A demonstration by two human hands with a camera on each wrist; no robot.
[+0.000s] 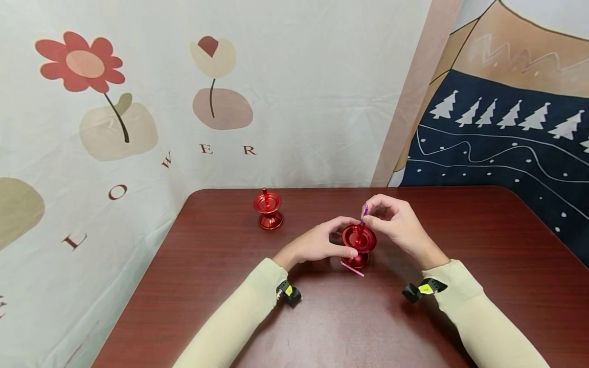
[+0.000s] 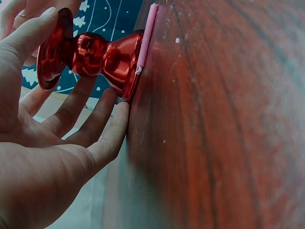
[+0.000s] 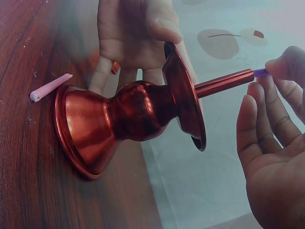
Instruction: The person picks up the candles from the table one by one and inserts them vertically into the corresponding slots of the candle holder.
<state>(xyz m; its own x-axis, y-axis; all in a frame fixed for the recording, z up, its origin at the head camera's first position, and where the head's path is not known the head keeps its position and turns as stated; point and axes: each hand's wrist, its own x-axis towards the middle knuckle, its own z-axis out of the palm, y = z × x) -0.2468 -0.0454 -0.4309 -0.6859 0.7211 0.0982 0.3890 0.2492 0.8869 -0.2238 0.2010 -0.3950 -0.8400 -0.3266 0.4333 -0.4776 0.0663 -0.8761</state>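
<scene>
A shiny red metal candle holder (image 1: 359, 244) stands upright on the table. My left hand (image 1: 318, 242) holds it by the dish, thumb near the front of the rim and fingers reaching round the far side. Between thumb and forefinger, my right hand (image 1: 398, 226) pinches a thin purple candle (image 1: 366, 210). In the right wrist view, the lower end of the purple candle (image 3: 260, 73) meets the top of the holder's central tube (image 3: 224, 83); how deep it sits is hidden. A pink candle (image 1: 353, 270) lies on the table against the holder's base.
A second red candle holder (image 1: 270, 220) stands farther back to the left, its tube bare of any candle. The dark brown wooden table (image 1: 207, 255) ends at the back against a printed cloth (image 1: 294, 143).
</scene>
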